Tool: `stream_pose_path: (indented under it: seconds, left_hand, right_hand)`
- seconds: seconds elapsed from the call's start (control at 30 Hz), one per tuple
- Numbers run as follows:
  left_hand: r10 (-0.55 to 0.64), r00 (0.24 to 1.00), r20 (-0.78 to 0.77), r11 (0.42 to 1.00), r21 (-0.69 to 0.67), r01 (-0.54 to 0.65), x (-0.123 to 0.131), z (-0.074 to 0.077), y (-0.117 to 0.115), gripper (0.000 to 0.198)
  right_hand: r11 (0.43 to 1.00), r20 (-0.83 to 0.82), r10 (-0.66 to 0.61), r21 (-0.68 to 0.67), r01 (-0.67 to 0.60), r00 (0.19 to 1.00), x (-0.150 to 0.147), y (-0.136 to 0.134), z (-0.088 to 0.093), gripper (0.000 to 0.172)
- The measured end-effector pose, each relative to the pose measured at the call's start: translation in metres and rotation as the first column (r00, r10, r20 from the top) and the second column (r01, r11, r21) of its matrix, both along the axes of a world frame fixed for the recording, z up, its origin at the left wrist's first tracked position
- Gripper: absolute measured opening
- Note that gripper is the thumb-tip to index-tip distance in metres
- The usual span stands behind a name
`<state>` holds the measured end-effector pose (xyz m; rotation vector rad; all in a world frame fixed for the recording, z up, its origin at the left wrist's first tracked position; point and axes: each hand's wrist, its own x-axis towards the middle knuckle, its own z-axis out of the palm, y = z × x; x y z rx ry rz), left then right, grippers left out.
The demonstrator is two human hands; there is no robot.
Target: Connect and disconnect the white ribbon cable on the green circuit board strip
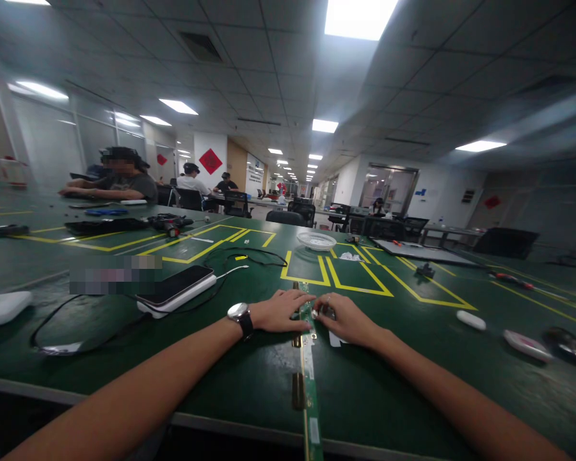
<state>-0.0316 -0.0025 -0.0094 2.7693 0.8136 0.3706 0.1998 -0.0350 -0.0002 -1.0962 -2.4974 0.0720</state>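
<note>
A long, narrow green circuit board [311, 390] runs away from me over the table's front edge, with brown-gold strips [298, 390] along its left side. Across its far part lies my left hand [281, 312], fingers stretched and thumb apart, touching the board; a round watch [239, 312] is on that wrist. My right hand [345, 318] is at the board's right edge, fingers curled into a pinch. Whatever is between its fingertips is too small to make out. White paper-like pieces [335, 340] lie partly under my right hand.
On the green table [249, 397], a phone [177, 286] rests on a white power bank [182, 301] with black cables at left. Ahead stands a white plastic basket [316, 241]. A screwdriver [511, 280] and white case [471, 320] lie right. A person [125, 182] sits far left.
</note>
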Motion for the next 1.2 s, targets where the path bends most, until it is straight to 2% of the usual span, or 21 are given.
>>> stream_pose_path:
  seconds: [0.2,0.37,0.67,0.77,0.87,1.03,1.2]
  left_hand:
    - [-0.058,0.998,0.012,0.997,-0.045,0.058,-0.001,0.003,0.005,0.077]
    - [-0.071,0.997,0.014,0.996,-0.056,0.071,-0.001,0.004,0.008,0.08]
    - [-0.048,0.999,0.01,0.998,-0.046,0.048,0.0,0.005,0.001,0.076]
    - [-0.04,0.999,0.015,0.998,-0.046,0.041,0.0,0.002,0.003,0.079]
    - [-0.05,0.998,0.023,0.997,-0.05,0.051,-0.001,0.001,0.006,0.082]
    - [-0.028,0.998,0.063,0.994,-0.099,0.034,-0.003,0.003,0.007,0.08]
    - [0.081,0.987,0.139,0.994,-0.084,-0.07,-0.006,0.005,0.011,0.065]
  right_hand:
    - [0.998,-0.035,0.047,-0.033,-0.049,0.998,0.005,0.004,0.001,0.008]
    - [0.999,-0.034,0.016,-0.05,-0.017,0.999,0.003,0.002,0.003,0.006]
    - [0.999,-0.04,0.009,-0.043,-0.011,0.999,0.002,0.003,-0.003,0.006]
    - [0.999,-0.034,0.005,-0.042,-0.006,0.999,0.001,0.002,-0.001,0.009]
    - [0.998,-0.007,0.054,-0.03,-0.054,0.999,0.002,0.0,0.004,0.009]
    - [0.979,-0.005,0.204,0.015,-0.204,0.979,0.006,-0.001,0.009,0.03]
    - [0.968,0.058,0.246,-0.067,-0.242,0.967,0.007,0.002,0.008,0.043]
